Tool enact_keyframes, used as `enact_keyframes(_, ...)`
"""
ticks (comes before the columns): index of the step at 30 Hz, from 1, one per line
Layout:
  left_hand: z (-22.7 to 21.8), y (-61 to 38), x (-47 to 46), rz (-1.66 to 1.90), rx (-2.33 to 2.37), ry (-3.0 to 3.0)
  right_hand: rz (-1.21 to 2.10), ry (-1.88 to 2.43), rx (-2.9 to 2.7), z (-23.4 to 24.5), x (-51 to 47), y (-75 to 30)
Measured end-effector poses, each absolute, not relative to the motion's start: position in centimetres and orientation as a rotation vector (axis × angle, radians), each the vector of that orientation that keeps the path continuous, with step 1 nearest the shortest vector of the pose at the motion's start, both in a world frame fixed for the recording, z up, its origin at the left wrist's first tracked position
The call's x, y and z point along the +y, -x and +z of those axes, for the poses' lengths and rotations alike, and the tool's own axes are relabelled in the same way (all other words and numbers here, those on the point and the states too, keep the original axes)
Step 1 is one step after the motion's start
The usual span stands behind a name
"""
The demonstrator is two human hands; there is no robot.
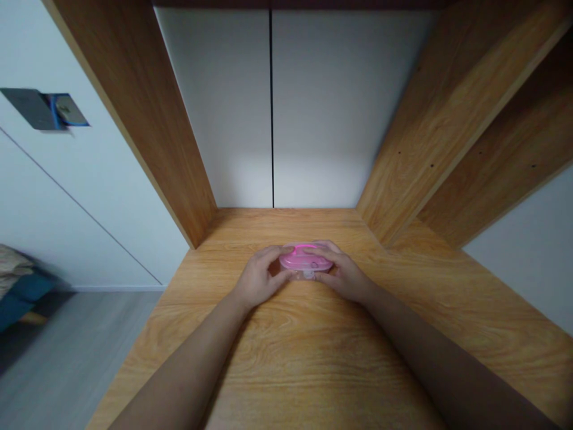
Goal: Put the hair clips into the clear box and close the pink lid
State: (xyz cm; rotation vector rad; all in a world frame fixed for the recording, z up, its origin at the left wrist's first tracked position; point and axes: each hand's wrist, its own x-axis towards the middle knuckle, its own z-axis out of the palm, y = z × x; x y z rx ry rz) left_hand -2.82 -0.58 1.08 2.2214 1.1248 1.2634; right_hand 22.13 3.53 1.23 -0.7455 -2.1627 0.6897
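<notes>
A small oval container with a pink lid [298,261] and a clear lower part rests on the wooden desktop, near its back. A whitish clip shows at the middle of its front side. My left hand [264,272] grips its left end, thumb at the front and fingers over the lid's edge. From the other side my right hand [347,276] is closed round the right end, with fingers across the lid and the thumb low at the front. What lies inside the container I cannot make out.
The wooden desktop [286,364] runs back to white panels [237,119]. Upright wooden boards [147,113] stand at left and right. On the left wall is an uncovered socket box [67,110] with blue wire. A bed corner [27,292] shows at far left.
</notes>
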Motion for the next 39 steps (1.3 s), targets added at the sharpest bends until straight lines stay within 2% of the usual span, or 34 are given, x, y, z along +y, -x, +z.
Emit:
enact_keyframes(28,0.9,1.0,-1.2,1.220,1.195,-1.988,0.651,0.808,-2.181,1.3,3.6,-22.0)
enact_keyframes(39,1.1,0.9,-1.7,1.115,1.327,-2.185,0.539,0.812,-2.205,1.1,3.1,-21.7)
